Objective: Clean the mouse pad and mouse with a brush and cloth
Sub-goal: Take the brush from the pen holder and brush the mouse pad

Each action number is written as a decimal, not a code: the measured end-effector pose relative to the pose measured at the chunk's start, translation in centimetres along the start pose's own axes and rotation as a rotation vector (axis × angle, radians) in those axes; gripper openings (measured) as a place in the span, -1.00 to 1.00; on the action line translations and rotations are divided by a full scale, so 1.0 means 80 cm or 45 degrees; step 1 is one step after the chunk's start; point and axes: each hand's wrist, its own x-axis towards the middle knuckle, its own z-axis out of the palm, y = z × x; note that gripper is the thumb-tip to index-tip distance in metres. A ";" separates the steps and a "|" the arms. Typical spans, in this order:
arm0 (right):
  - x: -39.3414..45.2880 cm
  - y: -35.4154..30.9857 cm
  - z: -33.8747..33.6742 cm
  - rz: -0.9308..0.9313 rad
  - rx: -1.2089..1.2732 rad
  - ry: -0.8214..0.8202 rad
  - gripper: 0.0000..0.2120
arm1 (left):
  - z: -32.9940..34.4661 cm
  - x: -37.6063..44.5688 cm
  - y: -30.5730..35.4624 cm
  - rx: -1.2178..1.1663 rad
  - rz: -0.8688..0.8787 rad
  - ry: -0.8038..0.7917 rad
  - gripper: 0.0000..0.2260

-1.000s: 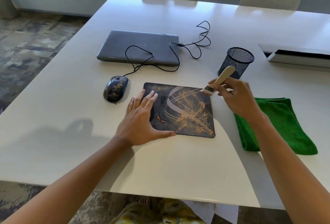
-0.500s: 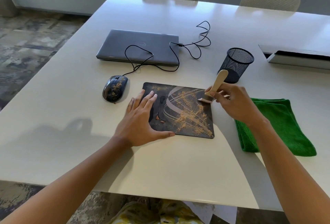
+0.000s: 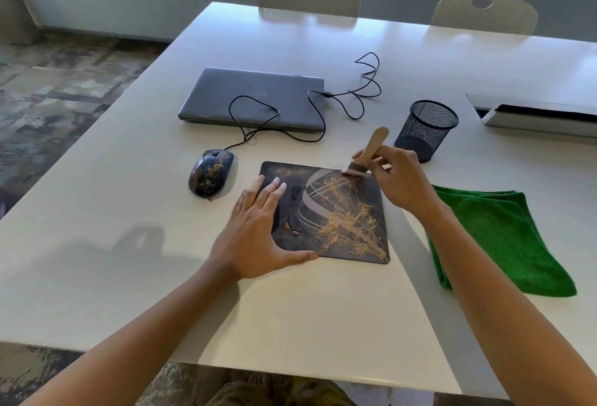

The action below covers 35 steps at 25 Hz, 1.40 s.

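A dark mouse pad strewn with tan crumbs lies in the middle of the white table. My left hand rests flat on the pad's left part, fingers spread. My right hand grips a small wooden-handled brush; its bristles touch the pad's far edge near the right corner. A black wired mouse, also dusted with crumbs, sits left of the pad. A folded green cloth lies to the right of the pad, partly behind my right forearm.
A closed grey laptop lies behind the pad, with the mouse cable looping over it. A black mesh pen cup stands behind my right hand. A white cable box is at far right. Two chairs stand across the table.
My right hand has carried the brush left, from just off the pad's far right corner onto its far edge. My left hand has stayed flat on the pad.
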 end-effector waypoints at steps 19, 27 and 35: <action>-0.011 0.003 -0.007 -0.033 0.025 -0.069 -0.74 | 0.001 0.000 0.000 0.013 -0.008 0.015 0.20; -0.016 0.000 -0.014 -0.030 0.049 -0.062 -0.77 | 0.002 0.000 -0.001 0.023 -0.021 0.008 0.19; -0.020 0.003 -0.018 -0.023 0.079 0.011 -0.81 | 0.000 0.002 0.001 -0.030 -0.020 0.020 0.24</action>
